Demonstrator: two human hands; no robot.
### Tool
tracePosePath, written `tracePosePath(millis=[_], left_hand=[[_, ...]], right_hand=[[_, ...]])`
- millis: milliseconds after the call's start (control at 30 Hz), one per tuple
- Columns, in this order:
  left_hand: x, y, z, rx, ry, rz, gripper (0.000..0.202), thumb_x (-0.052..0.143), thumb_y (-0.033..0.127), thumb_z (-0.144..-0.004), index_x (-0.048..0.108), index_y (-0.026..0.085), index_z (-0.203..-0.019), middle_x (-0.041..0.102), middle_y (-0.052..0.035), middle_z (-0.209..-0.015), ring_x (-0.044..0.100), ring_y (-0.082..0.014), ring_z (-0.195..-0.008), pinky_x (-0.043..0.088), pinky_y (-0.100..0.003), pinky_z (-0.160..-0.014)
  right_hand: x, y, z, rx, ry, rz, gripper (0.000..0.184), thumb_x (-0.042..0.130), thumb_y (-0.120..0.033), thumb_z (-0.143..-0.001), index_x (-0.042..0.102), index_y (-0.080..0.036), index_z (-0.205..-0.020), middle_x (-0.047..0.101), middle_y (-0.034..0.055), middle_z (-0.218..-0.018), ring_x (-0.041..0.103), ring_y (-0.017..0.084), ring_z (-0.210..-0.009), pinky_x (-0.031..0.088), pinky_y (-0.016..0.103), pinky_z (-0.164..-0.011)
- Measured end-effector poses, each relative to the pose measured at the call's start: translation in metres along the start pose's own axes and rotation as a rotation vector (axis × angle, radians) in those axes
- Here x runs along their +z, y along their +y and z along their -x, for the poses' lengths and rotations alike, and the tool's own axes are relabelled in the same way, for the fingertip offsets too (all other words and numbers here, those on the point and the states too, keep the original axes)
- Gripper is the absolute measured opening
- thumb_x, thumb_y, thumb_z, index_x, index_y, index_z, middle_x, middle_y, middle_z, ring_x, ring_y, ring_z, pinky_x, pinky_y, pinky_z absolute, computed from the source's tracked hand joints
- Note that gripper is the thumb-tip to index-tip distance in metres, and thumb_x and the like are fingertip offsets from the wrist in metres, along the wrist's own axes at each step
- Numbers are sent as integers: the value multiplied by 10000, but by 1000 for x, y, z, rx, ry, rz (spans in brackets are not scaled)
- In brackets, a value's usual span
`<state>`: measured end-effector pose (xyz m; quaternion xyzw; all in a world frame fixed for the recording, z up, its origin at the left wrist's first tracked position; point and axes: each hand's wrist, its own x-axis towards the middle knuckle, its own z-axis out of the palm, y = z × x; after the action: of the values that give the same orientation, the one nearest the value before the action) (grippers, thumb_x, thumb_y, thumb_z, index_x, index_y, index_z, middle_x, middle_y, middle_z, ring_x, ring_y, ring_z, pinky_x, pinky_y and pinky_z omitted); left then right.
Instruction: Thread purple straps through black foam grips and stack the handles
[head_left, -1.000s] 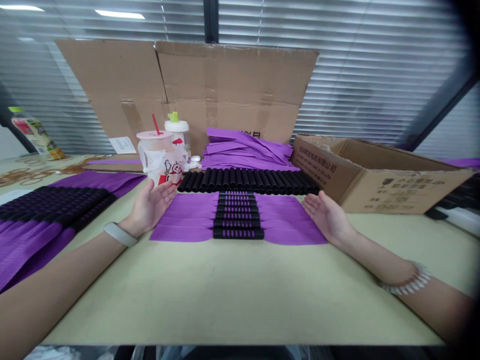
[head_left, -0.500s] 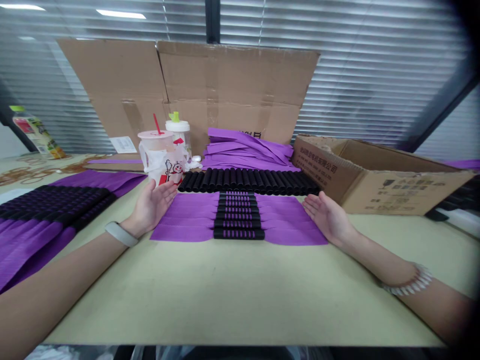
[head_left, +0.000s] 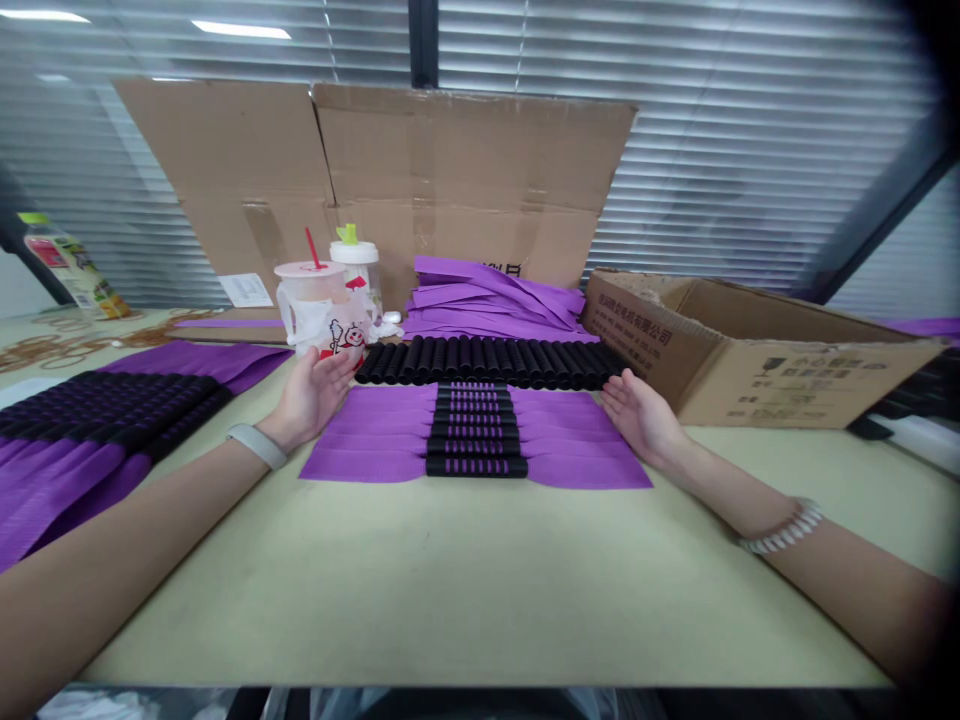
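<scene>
"Since both hands look open, is anything held?"

"Nothing: the left hand [head_left: 309, 400] and right hand [head_left: 643, 418] flank the purple strips [head_left: 360, 464] at twelve o'clock, palms inward, fingers loose; a light touch would keep the black tubes [head_left: 474, 440] even"

"Containers?"

"Cardboard carton [head_left: 750, 375] at two o'clock, contents hidden by its wall; bagged plastic cup [head_left: 311, 288] at eleven"

My purple strips [head_left: 360, 465] lie flat side by side, black tubes [head_left: 474, 432] sleeved across their middles, and a tight row of spare tubes [head_left: 491, 362] lies just beyond them.
</scene>
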<state>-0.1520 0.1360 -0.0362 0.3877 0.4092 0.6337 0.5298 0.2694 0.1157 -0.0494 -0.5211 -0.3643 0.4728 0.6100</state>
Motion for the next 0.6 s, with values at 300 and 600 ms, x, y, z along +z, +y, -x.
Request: tracePosePath(millis=[300,600], left_hand=[[-4,-3,-4,-11,6,26,531,359,564,-904,633,118,-997,620,-133,-1221,432,-271,-1315,272,-377,-1136],[-1,-3,-2,2,18,19,516,332,534,-922,633,123,-1006,646,-121,-1171,464,-262,-1284,268,-381,-1134]], right_hand=[[4,1,-3,11,-38,48,536,424,-483,-921,425,-124,-1320,372,149,-1472,385,204,-1341,267,349,-1154],[-1,5,-8,-20,-85,127,538,405,-555,-887,446,-187,-1277,437,129,-1425,371,233,-1349,247,422,-1164]])
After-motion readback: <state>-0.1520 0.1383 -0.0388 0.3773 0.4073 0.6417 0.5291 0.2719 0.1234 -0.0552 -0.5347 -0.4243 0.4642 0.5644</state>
